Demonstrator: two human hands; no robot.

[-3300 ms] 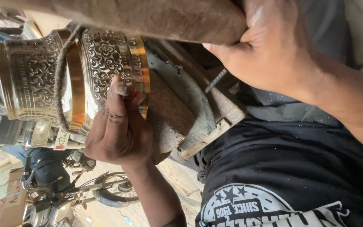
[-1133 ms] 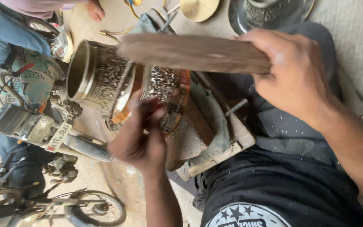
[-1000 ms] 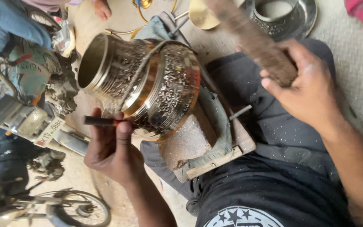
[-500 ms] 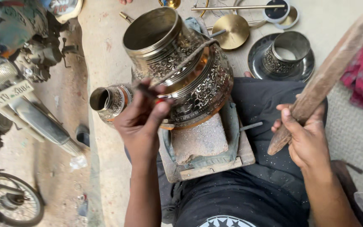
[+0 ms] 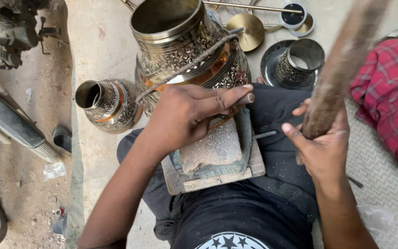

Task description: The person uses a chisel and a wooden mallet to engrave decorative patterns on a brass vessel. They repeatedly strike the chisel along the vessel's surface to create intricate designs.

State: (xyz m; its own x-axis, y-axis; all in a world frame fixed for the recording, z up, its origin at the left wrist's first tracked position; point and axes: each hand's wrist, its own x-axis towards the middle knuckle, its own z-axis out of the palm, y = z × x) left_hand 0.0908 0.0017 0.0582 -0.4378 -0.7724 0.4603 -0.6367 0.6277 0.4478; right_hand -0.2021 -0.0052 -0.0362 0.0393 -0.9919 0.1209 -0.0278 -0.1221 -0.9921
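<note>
The person is sitting on a pale mat [image 5: 102,55] that is lying on dusty ground, outdoors or in an open workshop. At about 9 o'clock in the view a parked motorcycle [image 5: 5,92] is standing on the bare earth, and part of its wheel is showing at 8 o'clock. On the lap a wooden board [image 5: 217,177] is lying with a rough grey pad [image 5: 210,150] on top of it. At 3 o'clock a red checked cloth [image 5: 388,101] is lying on a woven mat.

The large engraved brass vessel [image 5: 185,50] is standing at 12 o'clock, with its lower edge coming onto the pad, and a cord [image 5: 185,69] is running across its body. A smaller engraved pot [image 5: 107,103] is lying just beside it at 10 o'clock. At 1 o'clock a short engraved metal cup [image 5: 300,60] is standing in a dark round tray [image 5: 272,60], near a brass disc [image 5: 245,30].

The left hand [image 5: 185,117] is reaching forward from 7 o'clock and is pressing against the lower side of the large vessel. Its fingers are closing around a thin dark tool [image 5: 245,97], whose tip is showing beside the forefinger. The right hand [image 5: 321,147] is staying at 3 o'clock, apart from the vessel. Its fingers are gripping the lower end of a thick wooden stick [image 5: 342,74], which is pointing up toward 1 o'clock and looks blurred.
</note>
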